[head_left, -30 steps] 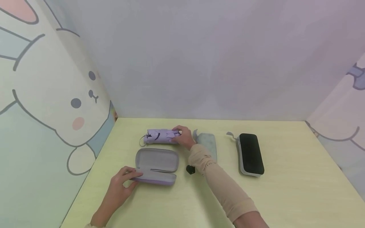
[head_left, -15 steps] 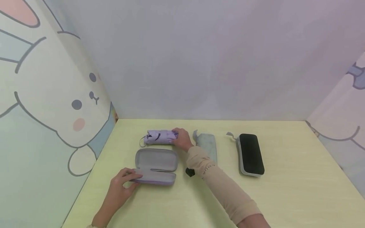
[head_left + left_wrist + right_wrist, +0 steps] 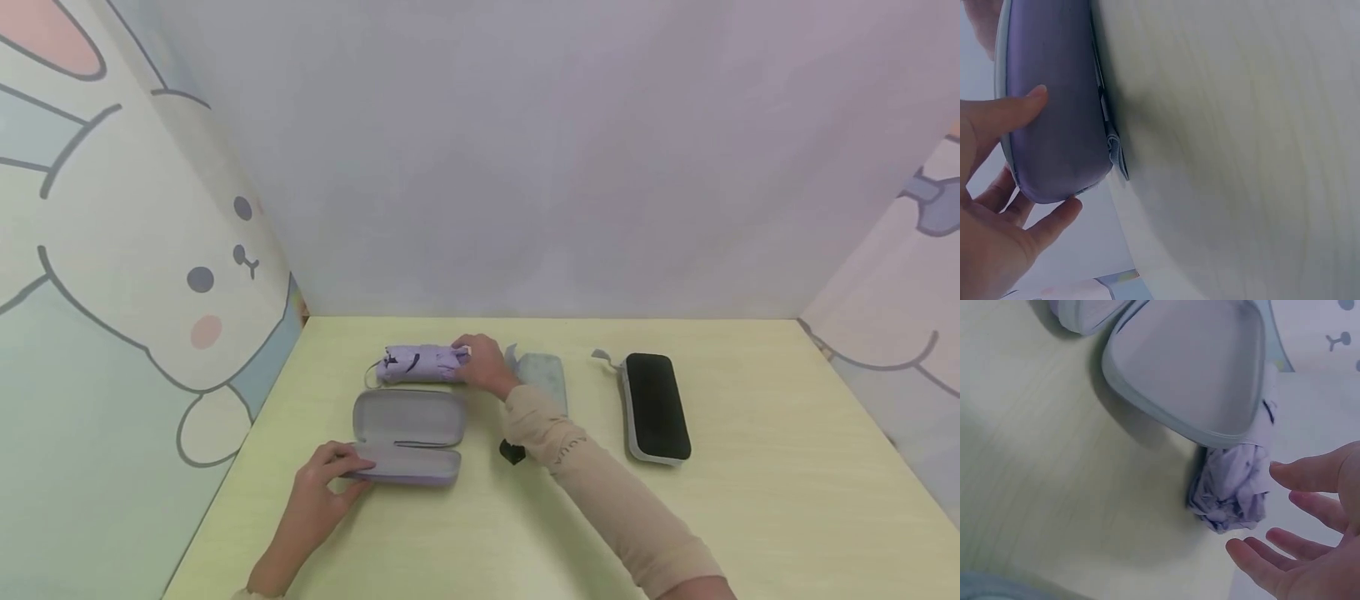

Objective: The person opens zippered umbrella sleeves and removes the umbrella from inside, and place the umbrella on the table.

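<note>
An unzipped case, purple outside with a grey lining, lies spread on the table in the head view. My left hand grips its left end; in the left wrist view the thumb lies on the purple shell and fingers reach around its end. Behind the case lies a folded lilac umbrella with a strap loop at its left. My right hand is at the umbrella's right end. In the right wrist view its fingers are spread, apart from the crumpled umbrella cloth.
A pale green pouch lies partly under the right sleeve. Further right rests a black-topped case with a pale side and a strap. A small black block shows beside the right sleeve. The table meets a wall at the back.
The right forearm has shifted slightly to the right, while the hand stays by the umbrella's end. My left hand keeps its grip on the case. The head view has tilted slightly.
</note>
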Demonstrator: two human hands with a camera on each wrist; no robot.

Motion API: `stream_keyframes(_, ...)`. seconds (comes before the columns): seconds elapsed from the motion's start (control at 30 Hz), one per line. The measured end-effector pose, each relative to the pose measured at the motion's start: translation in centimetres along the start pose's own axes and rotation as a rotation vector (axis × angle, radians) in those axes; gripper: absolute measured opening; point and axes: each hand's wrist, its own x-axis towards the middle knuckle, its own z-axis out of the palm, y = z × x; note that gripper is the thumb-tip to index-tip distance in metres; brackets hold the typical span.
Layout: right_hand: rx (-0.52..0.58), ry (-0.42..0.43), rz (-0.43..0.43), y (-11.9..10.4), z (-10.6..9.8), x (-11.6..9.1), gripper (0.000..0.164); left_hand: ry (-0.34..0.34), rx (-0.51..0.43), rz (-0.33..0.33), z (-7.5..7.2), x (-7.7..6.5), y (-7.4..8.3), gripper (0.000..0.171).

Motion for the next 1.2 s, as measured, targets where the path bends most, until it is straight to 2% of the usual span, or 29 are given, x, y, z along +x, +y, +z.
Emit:
stream_keyframes(0.17, 0.096, -0.002, 0.01, -0.3, -1.7, -0.7, 0.04, -0.058, 0.095, -0.079, 0.2, 0.2, 0.5, 0.043)
stream_keyframes(0.3, 0.117, 0.001, -0.023, -0.5, -3.4, -1.1, 0.033, -0.105, 0.146, -0.123, 0.0, 0.5, 1.5, 0.053)
stream_keyframes(0.4, 0.117, 0.027, -0.048, -0.3, -4.6, -1.4, 0.03, -0.092, 0.114, -0.103, 0.1, 1.0, 2.2, 0.062)
stream_keyframes(0.5, 0.131, 0.055, -0.063, -0.1, -5.9, -1.7, 0.026, -0.057, 0.078, -0.051, 0.4, 1.6, 2.8, 0.066)
stream_keyframes(0.7, 0.157, 0.065, -0.107, 0.2, -8.4, -2.4, 0.022, 0.002, -0.025, -0.003, 1.2, 3.1, 3.9, 0.064)
stream_keyframes(0.87, 0.19, 0.061, -0.113, 0.8, -10.2, -2.7, 0.02, 0.062, -0.119, -0.022, 2.2, 4.7, 5.3, 0.056)
stream_keyframes(1.0, 0.193, 0.059, -0.1, 1.7, -11.2, -3.0, 0.02, 0.089, -0.245, -0.086, 3.7, 5.6, 6.4, 0.055)
stream_keyframes(1.1, 0.194, 0.07, -0.074, 2.8, -11.6, -3.1, 0.019, 0.066, -0.328, -0.152, 5.0, 6.1, 7.4, 0.053)
stream_keyframes(1.2, 0.24, 0.059, -0.028, 3.9, -11.6, -2.9, 0.019, 0.043, -0.338, -0.178, 6.3, 6.6, 8.6, 0.052)
